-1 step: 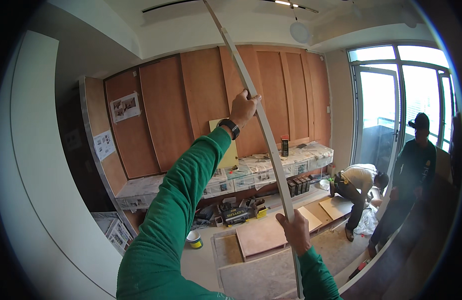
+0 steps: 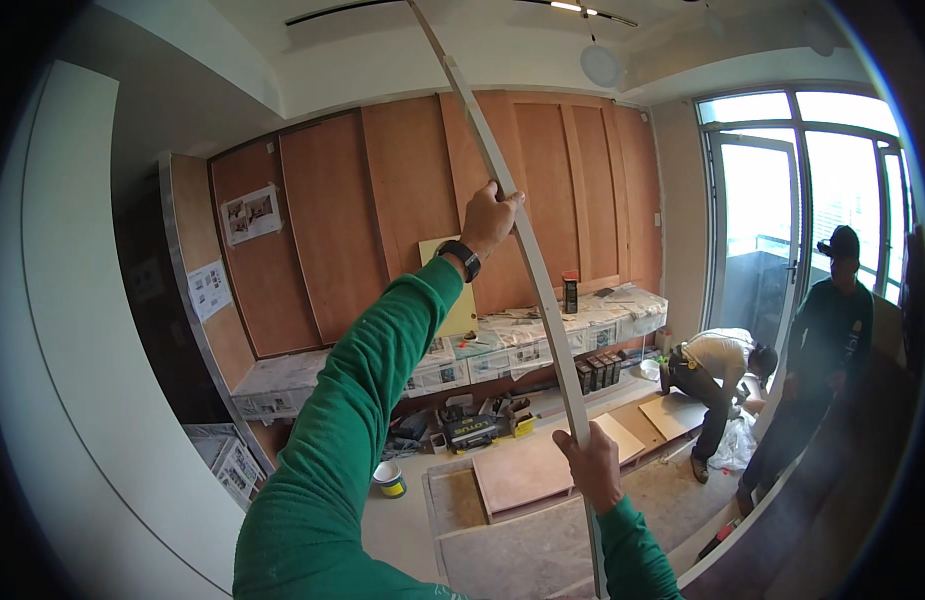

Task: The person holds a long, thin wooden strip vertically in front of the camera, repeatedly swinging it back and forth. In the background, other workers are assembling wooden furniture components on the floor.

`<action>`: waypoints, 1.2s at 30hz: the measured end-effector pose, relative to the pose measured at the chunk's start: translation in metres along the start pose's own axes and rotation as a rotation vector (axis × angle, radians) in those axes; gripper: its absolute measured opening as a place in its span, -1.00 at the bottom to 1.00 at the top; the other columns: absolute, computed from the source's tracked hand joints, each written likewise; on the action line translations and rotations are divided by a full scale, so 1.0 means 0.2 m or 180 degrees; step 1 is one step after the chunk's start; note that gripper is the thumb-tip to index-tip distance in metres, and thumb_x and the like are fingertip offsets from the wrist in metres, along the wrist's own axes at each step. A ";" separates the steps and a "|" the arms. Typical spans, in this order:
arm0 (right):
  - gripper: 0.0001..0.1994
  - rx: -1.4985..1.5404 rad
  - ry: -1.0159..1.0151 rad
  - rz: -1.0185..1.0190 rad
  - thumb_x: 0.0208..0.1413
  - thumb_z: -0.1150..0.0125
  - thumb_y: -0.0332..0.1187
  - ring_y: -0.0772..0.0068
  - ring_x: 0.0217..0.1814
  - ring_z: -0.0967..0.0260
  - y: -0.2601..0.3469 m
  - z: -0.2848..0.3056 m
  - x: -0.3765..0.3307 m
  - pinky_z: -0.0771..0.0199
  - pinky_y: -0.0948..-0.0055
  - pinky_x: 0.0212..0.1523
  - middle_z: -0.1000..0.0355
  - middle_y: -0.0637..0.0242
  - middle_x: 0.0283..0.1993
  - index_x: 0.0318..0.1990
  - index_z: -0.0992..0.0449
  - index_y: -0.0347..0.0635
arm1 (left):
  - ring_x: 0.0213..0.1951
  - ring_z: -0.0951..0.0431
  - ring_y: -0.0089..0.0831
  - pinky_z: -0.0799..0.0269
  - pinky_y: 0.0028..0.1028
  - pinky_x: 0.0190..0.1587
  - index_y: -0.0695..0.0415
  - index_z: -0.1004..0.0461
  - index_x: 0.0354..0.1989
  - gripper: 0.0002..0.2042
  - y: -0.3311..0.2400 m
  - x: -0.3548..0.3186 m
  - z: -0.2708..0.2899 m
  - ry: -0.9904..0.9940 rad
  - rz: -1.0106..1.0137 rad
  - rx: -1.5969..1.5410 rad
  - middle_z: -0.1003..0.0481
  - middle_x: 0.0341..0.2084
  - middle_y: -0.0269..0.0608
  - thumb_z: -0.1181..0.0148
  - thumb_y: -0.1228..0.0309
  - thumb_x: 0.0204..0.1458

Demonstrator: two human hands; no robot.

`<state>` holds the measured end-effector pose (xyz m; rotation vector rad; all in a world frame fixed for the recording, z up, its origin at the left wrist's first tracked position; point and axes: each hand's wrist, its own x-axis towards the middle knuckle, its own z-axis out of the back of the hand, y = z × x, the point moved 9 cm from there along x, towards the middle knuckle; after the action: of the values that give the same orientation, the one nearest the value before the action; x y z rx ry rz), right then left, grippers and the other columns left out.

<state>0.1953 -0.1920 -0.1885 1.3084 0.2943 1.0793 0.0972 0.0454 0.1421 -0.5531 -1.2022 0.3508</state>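
Note:
A long, narrow pale strip, like a wooden batten, stands steeply in front of me, its top leaning to the left. Its upper end reaches up by the ceiling and its lower end runs out of view at the bottom. My left hand, with a black watch on the wrist, is raised and closed around the upper part. Lower down, my right hand grips the same strip, the thumb along its left side. Some fingers of both hands are hidden. Green sleeves cover my arms.
Behind runs a covered ledge along brown wood panels. Below are a paint can, tools and flat boards. At right one person bends down and another stands. A tall white panel rises at left.

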 end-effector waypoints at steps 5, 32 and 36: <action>-0.56 -0.0016 -0.0227 0.0065 0.09 -0.45 -0.08 0.02 -0.40 -0.55 -0.10 0.06 -0.24 -0.49 0.16 -0.36 -0.55 -0.03 -0.43 -0.20 -0.53 -0.35 | -0.43 -0.61 -0.44 -0.58 -0.41 -0.40 0.30 -0.44 -0.15 -0.75 -0.18 -0.25 -0.05 0.0082 -0.0298 0.0126 -0.49 -0.50 -0.23 -0.19 0.33 0.23; -0.60 0.0079 -0.0242 -0.0334 0.15 -0.41 -0.05 0.17 -0.50 -0.31 -0.56 0.12 -1.07 -0.37 0.13 -0.45 -0.42 0.00 -0.51 -0.14 -0.51 -0.22 | -0.33 -0.56 -0.59 -0.54 -0.55 -0.25 0.21 0.24 0.55 -0.06 -0.66 -1.07 -0.12 0.0511 -0.0558 -0.0079 -0.55 -0.20 -0.22 -0.34 0.31 0.18; -0.60 0.0137 -0.0118 -0.0276 0.11 -0.44 -0.07 0.14 -0.51 -0.36 -0.32 0.08 -0.91 -0.38 0.13 -0.45 -0.43 0.00 -0.51 -0.18 -0.52 -0.25 | -0.28 -0.61 -0.50 -0.64 -0.51 -0.28 0.20 0.19 0.54 -0.11 -0.48 -0.88 -0.04 0.0452 -0.0261 -0.0154 -0.48 -0.22 -0.25 -0.32 0.38 0.18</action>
<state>0.1438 -0.3352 -0.3095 1.3406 0.3451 0.9794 0.0426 -0.1290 0.0597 -0.5594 -1.0948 0.2097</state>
